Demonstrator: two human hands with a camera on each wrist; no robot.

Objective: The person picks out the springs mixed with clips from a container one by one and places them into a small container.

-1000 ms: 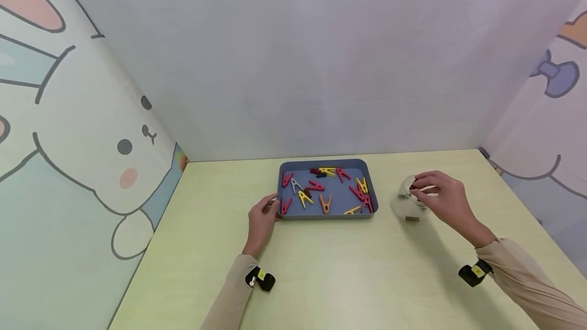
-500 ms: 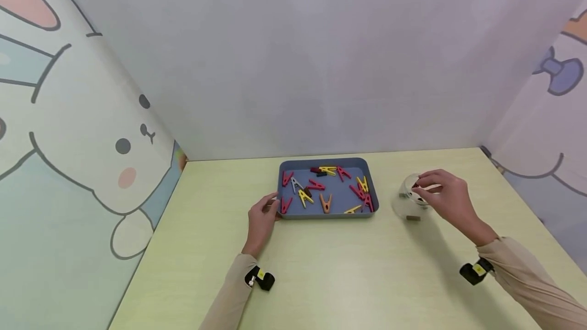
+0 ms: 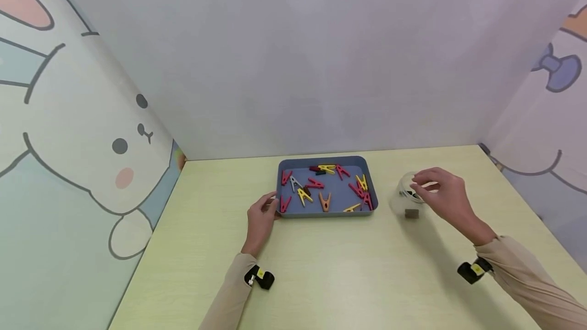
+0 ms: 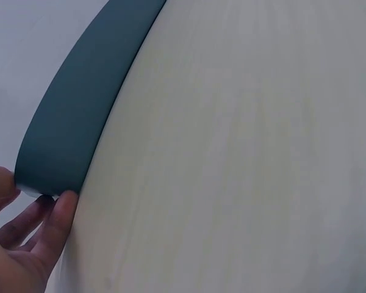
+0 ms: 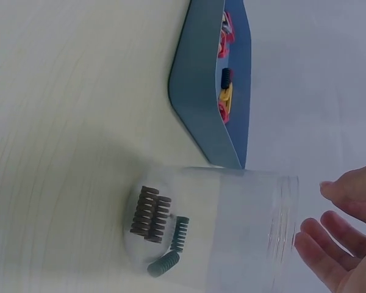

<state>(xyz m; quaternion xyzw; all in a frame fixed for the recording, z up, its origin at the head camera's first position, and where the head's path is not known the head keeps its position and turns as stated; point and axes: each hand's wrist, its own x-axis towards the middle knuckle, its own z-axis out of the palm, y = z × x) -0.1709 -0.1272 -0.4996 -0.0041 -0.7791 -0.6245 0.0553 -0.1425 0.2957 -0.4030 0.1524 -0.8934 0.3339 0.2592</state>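
My left hand (image 3: 261, 224) touches the left end of the blue-grey tray (image 3: 327, 214). In the left wrist view its fingertips (image 4: 64, 204) rest against the tray's end wall. Over the mouth of a clear jar (image 5: 250, 232) hovers my right hand (image 3: 441, 192), its thumb and fingers apart with nothing between them. The jar stands upright on the table, right of the tray. Brown coil springs (image 5: 149, 213) and green coil springs (image 5: 179, 234) lie at its bottom. Red, yellow, orange and grey plastic clips (image 3: 325, 201) are scattered in the tray, with a few dark springs (image 3: 307, 191) among them.
The pale wooden table (image 3: 330, 269) runs back to a whitish wall (image 3: 321, 65). Cartoon-printed side walls (image 3: 91, 157) stand at left and right.
The small dark red-brown piece at my right fingertips is gone from them, and the fingers have parted above the jar. A brown spring shows larger at the jar's bottom. My left hand stays at the tray.
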